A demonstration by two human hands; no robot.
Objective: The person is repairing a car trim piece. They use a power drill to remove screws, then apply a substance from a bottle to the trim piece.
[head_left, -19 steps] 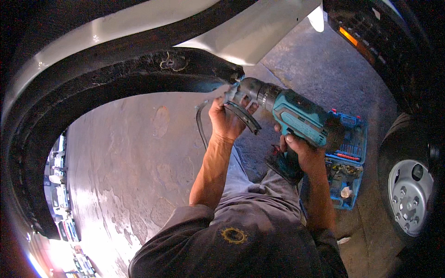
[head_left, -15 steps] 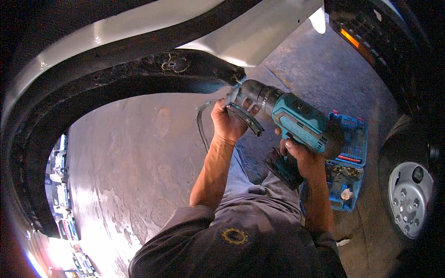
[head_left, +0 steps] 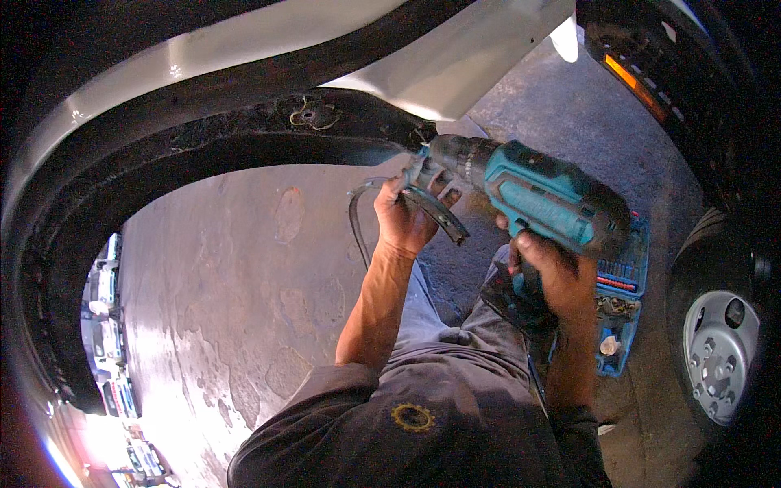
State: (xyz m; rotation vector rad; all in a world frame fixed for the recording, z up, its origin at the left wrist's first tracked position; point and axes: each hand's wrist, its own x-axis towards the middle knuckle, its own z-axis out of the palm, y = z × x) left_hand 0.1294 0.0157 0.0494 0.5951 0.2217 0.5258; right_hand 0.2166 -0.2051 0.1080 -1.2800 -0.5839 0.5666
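Observation:
My right hand [head_left: 557, 268] is wrapped round the handle of a teal and black cordless drill [head_left: 541, 195]. The drill's nose points left, close to the end of a dark curved edge [head_left: 366, 122] on the vehicle body. My left hand [head_left: 400, 224] is closed on a curved black rubber strip [head_left: 439, 213], one end of which loops down to the left. Its blurred fingers reach up beside the drill's chuck, near a small greyish piece I cannot make out. The drill's tip is partly hidden there.
A white body panel [head_left: 455, 77] hangs overhead. On the floor at right lies a blue tool case [head_left: 626, 325] with bits and small parts inside. Beyond it stands a wheel with a silver rim [head_left: 720, 354]. An orange lamp [head_left: 622, 71] sits at upper right.
The drill and my right hand have shifted to the right. My left hand with the rubber strip stays almost where it was.

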